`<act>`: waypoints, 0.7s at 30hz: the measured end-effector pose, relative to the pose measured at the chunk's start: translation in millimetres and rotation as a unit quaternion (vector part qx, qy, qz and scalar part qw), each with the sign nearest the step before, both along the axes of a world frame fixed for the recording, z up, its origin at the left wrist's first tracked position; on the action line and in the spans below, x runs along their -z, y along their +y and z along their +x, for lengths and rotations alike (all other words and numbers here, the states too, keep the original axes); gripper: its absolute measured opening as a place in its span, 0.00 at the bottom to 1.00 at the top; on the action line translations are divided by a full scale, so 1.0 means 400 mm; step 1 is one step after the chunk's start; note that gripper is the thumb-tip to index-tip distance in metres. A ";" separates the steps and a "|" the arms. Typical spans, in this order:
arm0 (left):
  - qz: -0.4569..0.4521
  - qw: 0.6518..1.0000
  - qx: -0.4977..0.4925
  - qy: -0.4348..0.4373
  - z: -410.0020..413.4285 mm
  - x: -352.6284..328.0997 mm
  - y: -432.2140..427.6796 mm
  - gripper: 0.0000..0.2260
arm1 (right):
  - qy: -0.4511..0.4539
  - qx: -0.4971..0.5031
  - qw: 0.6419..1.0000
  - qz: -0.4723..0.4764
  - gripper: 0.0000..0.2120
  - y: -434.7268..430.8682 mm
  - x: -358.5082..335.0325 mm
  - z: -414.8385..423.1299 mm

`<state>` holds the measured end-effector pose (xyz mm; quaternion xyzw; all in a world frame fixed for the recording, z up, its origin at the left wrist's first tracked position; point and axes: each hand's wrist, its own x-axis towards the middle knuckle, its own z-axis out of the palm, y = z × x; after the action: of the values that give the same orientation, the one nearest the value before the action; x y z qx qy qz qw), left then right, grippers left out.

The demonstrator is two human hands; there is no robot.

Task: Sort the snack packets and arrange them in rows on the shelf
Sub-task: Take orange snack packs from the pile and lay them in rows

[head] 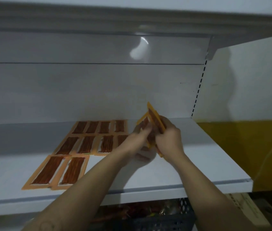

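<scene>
While the black crate (173,222) of loose stock sits low under the shelf's front lip, we reach over that edge with both forearms. Our right grip (168,140) is curled round a fanned bunch of packets (153,119), held upright just above the shelf (198,164). Our left grip (138,139) pinches the nearest one of the bunch, though blur hides the fingertips. The risk, we judge: peel one off too fast and the fan slips, spilling onto the laid rows (85,144) and knocking them crooked. Those rows lie flat to the left, two in front, four behind, four more close to the back panel (98,90). Open room: beside the front pair, and bare shelf out to the right edge.
</scene>
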<state>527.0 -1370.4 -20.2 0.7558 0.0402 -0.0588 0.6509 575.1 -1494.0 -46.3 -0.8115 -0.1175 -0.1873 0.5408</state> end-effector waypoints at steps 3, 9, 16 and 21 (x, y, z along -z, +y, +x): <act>-0.185 0.981 0.001 0.060 0.000 -0.022 -0.012 0.23 | 0.021 -0.025 0.999 -0.024 0.22 0.060 -0.008 -0.041; -0.312 0.945 -0.091 0.015 -0.001 -0.018 0.067 0.07 | 0.092 -0.321 0.942 -0.021 0.30 0.106 -0.028 -0.101; -0.320 0.942 -0.096 -0.008 -0.031 -0.011 0.160 0.13 | -0.014 -0.244 0.968 -0.050 0.25 0.128 -0.065 -0.046; -0.306 0.944 -0.111 -0.054 -0.054 -0.006 0.206 0.10 | 0.028 -0.249 0.964 -0.087 0.24 0.175 -0.061 -0.028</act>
<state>505.6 -1287.9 -17.7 0.5125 0.0690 0.0452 0.8547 563.9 -1424.1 -22.0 -0.8054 -0.3167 -0.0131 0.5009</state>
